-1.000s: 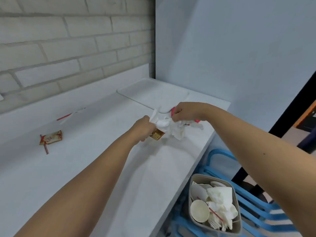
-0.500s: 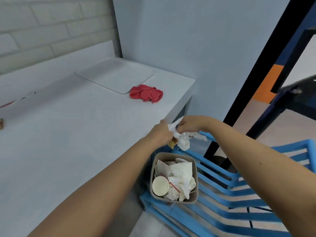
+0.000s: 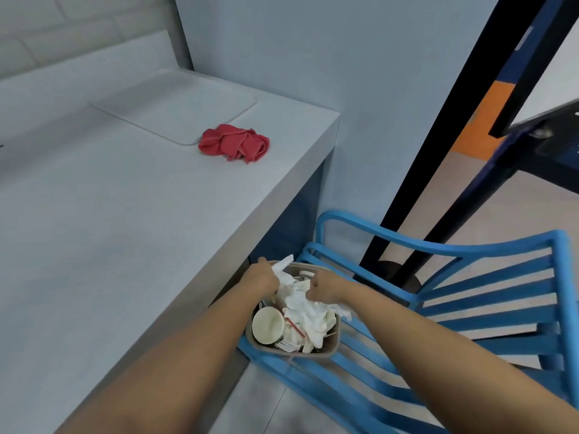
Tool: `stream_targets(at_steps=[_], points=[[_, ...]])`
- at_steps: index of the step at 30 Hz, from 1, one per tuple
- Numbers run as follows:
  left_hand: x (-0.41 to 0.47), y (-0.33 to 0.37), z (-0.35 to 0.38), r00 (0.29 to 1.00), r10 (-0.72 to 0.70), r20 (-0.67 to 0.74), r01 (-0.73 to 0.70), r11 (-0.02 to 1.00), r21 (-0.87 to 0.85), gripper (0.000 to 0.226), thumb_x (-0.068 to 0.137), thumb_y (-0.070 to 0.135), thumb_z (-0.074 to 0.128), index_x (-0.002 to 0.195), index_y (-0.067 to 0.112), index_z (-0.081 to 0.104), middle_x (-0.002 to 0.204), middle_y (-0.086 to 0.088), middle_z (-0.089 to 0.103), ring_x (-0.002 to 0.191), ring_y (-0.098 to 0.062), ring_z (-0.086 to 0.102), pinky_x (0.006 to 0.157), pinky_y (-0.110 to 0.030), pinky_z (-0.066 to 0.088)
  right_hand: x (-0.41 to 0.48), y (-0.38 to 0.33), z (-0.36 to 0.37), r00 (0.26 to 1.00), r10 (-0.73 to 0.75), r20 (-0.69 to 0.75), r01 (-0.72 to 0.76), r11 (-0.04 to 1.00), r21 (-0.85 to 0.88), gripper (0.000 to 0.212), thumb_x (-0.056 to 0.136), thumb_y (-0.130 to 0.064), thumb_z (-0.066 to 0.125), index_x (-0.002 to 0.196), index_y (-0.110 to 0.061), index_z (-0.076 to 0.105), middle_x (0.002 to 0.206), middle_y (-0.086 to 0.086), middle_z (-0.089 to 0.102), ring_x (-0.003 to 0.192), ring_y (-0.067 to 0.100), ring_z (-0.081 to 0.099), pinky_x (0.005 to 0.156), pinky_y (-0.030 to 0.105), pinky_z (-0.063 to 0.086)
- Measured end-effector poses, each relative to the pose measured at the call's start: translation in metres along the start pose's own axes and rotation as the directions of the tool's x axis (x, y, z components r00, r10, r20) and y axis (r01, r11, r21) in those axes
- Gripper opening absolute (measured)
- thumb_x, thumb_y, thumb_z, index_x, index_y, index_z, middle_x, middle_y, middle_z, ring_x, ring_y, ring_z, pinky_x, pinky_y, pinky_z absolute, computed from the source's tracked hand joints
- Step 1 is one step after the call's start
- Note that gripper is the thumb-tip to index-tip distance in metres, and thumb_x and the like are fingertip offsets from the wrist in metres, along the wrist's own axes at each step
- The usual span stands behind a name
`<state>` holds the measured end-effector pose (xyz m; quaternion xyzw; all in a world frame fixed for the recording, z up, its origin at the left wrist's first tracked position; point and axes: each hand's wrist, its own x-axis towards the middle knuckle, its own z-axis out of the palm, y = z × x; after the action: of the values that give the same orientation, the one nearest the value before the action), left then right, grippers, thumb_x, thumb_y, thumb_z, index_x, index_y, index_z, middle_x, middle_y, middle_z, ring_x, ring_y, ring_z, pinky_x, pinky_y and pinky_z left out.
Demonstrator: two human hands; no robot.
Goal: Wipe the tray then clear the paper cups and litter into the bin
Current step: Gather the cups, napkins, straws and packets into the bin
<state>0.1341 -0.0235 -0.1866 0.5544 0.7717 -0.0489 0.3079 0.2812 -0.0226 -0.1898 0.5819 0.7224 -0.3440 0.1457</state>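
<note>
Far out and to the left of both grips, the tray [image 3: 175, 104] lies flat at the back corner of the bench [image 3: 125, 230], bare as far as you can see. The red cloth [image 3: 233, 142] is bunched just past its near edge, so judge the wipe done and the clearing step in hand. Left grip [image 3: 261, 277]: fingers curled round one end of the napkin wad [image 3: 296, 292], with a white strip poking up above the knuckles. Right grip [image 3: 326, 289]: fist curled on the other end, with paper trailing under the wrist. The wad's long axis runs left to right between the grips. It lies across the mouth of the bin [image 3: 334, 344], which sits directly below both grips on the seat of the blue chair [image 3: 470, 308], just off the bench edge. Where the held paper ends and the bin's own contents begin you can't tell. No sideways travel is needed, just let go and it drops straight in. Both grips are about equally close to the bin, the left a shade nearer the bench side. The bin is heaped, with a paper cup [image 3: 268, 325] on its side below the left grip. Paper already laps over the rim under the right grip, so a spill onto the chair slats is the likely fault. Release low, and maybe press it down.
</note>
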Motion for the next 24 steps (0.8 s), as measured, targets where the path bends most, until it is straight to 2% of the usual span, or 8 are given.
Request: stream_targets(at_steps=[3, 6, 9, 11, 15, 19, 24], points=[[0.011, 0.000, 0.008, 1.000, -0.024, 0.001, 0.024, 1.000, 0.015, 0.063, 0.089, 0.010, 0.058, 0.141, 0.012, 0.022, 0.131, -0.015, 0.050, 0.114, -0.027, 0.056, 0.089, -0.032, 0.050, 0.012, 0.012, 0.026, 0.999, -0.004, -0.032, 0.006, 0.998, 0.057, 0.026, 0.095, -0.027, 0.049, 0.073, -0.016, 0.042, 0.099, 0.010, 0.056, 0.088, 0.017, 0.043, 0.073, 0.025, 0.032], [0.018, -0.001, 0.011, 1.000, -0.019, 0.005, 0.019, 0.998, 0.054, 0.067, 0.085, 0.011, 0.064, 0.138, 0.010, 0.024, 0.131, -0.016, 0.049, 0.115, -0.028, 0.055, 0.090, -0.032, 0.049, 0.013, 0.021, 0.037, 0.999, -0.016, -0.027, 0.021, 0.985, 0.168, 0.022, 0.095, -0.037, 0.050, 0.097, -0.017, 0.043, 0.117, 0.010, 0.056, 0.091, 0.017, 0.042, 0.076, 0.026, 0.032], [0.023, -0.001, 0.016, 1.000, 0.014, -0.010, -0.014, 1.000, 0.019, 0.068, 0.083, 0.014, 0.067, 0.136, 0.008, 0.025, 0.135, -0.016, 0.042, 0.117, -0.028, 0.051, 0.090, -0.031, 0.047, 0.011, 0.030, 0.032, 0.994, -0.025, -0.110, 0.048, 0.978, 0.204, 0.033, 0.093, -0.032, 0.054, 0.118, -0.011, 0.046, 0.130, 0.011, 0.046, 0.096, 0.017, 0.043, 0.079, 0.025, 0.034], [0.026, 0.001, 0.018, 0.999, 0.035, -0.019, -0.036, 0.999, -0.032, 0.079, 0.081, 0.013, 0.069, 0.141, 0.010, 0.018, 0.140, -0.016, 0.034, 0.120, -0.028, 0.049, 0.091, -0.029, 0.047, 0.009, 0.033, 0.030, 0.985, -0.033, -0.169, 0.066, 0.978, 0.197, 0.039, 0.092, -0.027, 0.057, 0.124, -0.011, 0.044, 0.136, 0.009, 0.038, 0.107, 0.020, 0.047, 0.086, 0.025, 0.038], [0.027, 0.006, 0.020, 0.999, 0.054, 0.002, -0.053, 0.994, -0.097, 0.105, 0.075, 0.009, 0.075, 0.148, 0.018, 0.000, 0.151, -0.017, 0.015, 0.126, -0.028, 0.045, 0.097, -0.030, 0.045, 0.006, 0.033, 0.035, 0.985, -0.031, -0.171, 0.066, 0.977, 0.201, 0.054, 0.086, -0.024, 0.064, 0.133, -0.016, 0.038, 0.141, 0.007, 0.027, 0.122, 0.025, 0.044, 0.097, 0.029, 0.041], [0.025, 0.005, 0.017, 0.997, 0.066, 0.033, -0.066, 0.998, 0.007, 0.099, 0.079, 0.012, 0.071, 0.149, 0.020, 0.000, 0.152, -0.015, 0.011, 0.129, -0.031, 0.041, 0.098, -0.032, 0.045, 0.006, 0.030, 0.034, 0.989, -0.040, -0.141, 0.066, 0.980, 0.186, 0.067, 0.080, -0.015, 0.068, 0.137, -0.019, 0.034, 0.138, 0.009, 0.027, 0.125, 0.027, 0.039, 0.097, 0.033, 0.045], [0.014, 0.006, 0.007, 0.999, 0.040, 0.018, -0.042, 0.992, 0.118, 0.084, 0.081, 0.019, 0.069, 0.145, 0.014, 0.014, 0.148, -0.015, 0.019, 0.127, -0.029, 0.041, 0.098, -0.031, 0.044, 0.005, 0.029, 0.025, 0.990, -0.006, -0.139, 0.027, 0.988, 0.152, 0.065, 0.079, -0.017, 0.067, 0.136, -0.021, 0.035, 0.130, 0.009, 0.031, 0.125, 0.027, 0.036, 0.097, 0.036, 0.044]])
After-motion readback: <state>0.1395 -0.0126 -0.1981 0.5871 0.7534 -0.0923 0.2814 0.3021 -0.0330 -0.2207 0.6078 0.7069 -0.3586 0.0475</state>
